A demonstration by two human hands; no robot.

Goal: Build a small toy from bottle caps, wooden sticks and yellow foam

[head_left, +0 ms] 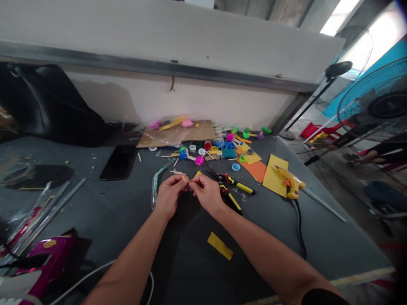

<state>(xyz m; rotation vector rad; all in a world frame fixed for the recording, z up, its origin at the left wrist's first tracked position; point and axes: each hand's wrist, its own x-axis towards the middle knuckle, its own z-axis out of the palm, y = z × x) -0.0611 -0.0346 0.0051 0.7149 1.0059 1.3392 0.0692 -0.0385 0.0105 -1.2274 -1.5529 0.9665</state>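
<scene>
My left hand point(171, 192) and my right hand point(206, 191) meet above the middle of the table, fingertips pinched together. Between them a small yellow piece point(189, 181) shows; fingers hide most of it, so its kind is unclear. A yellow strip point(220, 245) lies flat on the table below my right hand. Beside that hand, to the right, are pliers or cutters with black and yellow handles point(240, 185). Left of my left hand is a clear plastic piece with a green part point(155, 186).
Bottle caps, sticks and coloured bits crowd the back around a cardboard sheet point(193, 132). A yellow glue gun point(291, 184) lies on a yellow sheet point(275, 169) at right. Left are a phone point(118, 162), a black bag point(54, 106) and a purple device point(52, 258). A fan point(378, 101) stands beyond.
</scene>
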